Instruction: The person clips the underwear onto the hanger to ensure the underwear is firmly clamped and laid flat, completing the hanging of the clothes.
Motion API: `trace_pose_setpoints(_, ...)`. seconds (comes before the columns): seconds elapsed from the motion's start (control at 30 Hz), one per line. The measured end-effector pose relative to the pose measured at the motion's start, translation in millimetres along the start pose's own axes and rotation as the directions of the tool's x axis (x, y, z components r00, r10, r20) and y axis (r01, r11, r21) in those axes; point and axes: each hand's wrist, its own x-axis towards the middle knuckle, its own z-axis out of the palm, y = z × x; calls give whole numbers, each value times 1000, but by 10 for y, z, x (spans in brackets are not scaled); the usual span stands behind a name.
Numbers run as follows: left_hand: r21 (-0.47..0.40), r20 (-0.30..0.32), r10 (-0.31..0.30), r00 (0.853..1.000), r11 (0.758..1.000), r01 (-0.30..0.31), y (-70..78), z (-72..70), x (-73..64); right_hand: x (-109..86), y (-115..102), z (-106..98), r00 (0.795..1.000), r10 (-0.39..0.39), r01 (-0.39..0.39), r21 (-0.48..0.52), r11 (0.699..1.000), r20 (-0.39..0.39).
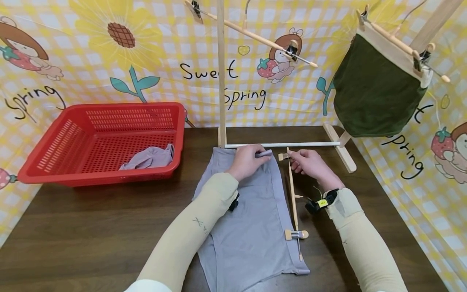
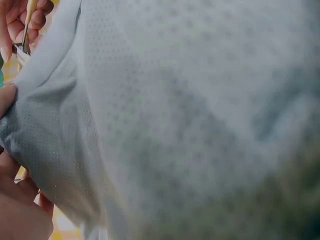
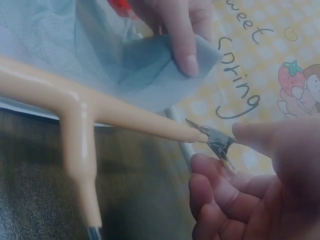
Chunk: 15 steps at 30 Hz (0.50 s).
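Grey underpants (image 1: 251,227) lie spread on the table, their waistband (image 1: 280,198) running along the right side. With thumb and fingers my left hand (image 1: 248,161) pinches the waistband's far corner, raised and folded in the right wrist view. Beside the waistband lies a beige clip hanger (image 1: 293,190). Its near clip (image 1: 296,235) overlaps the waistband's edge. My right hand (image 1: 310,163) pinches the far clip (image 3: 219,142) between thumb and fingers. That clip's jaws are spread, a little apart from the pinched corner. Fabric fills most of the left wrist view.
At left, a red basket (image 1: 98,177) holds a grey cloth item (image 1: 149,157). A wooden rack (image 1: 221,81) with a white bar (image 1: 281,144) stands behind the hands. From above hang another clip hanger (image 1: 251,35) and, at right, a dark green garment (image 1: 375,89) on clips.
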Motion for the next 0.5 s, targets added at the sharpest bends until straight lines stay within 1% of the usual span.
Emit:
trace_pose_setpoints(0.07, -4, 3, 17, 1000, 1000, -17, -5, -17, 3, -9, -5, -4, 1000, -10, 10, 15, 1000, 0)
trace_pose_setpoints(0.13, -5, 19, 23, 1000, 1000, -23, -13, -30, 10, -18, -19, 1, 1000, -26, 26, 34, 999, 3)
trace_pose_setpoints(0.2, -9, 40, 11, 999, 1000, -10, -17, -39, 17, -32, -43, 13, 999, -50, 50, 53, 997, 3)
trace_pose_setpoints(0.3, -38, 73, -32, 997, 999, 35, -14, -48, 19, -45, -85, 41, 995, -98, 97, 89, 991, 3)
trace_pose_setpoints(0.37, -49, 87, -45, 995, 998, 49, -8, -54, 17, -52, -111, 63, 992, -126, 126, 116, 985, -2)
trace_pose_setpoints(0.5, -50, 87, -39, 995, 998, 44, -10, -58, 14, -49, -139, 98, 986, -167, 168, 162, 972, -17)
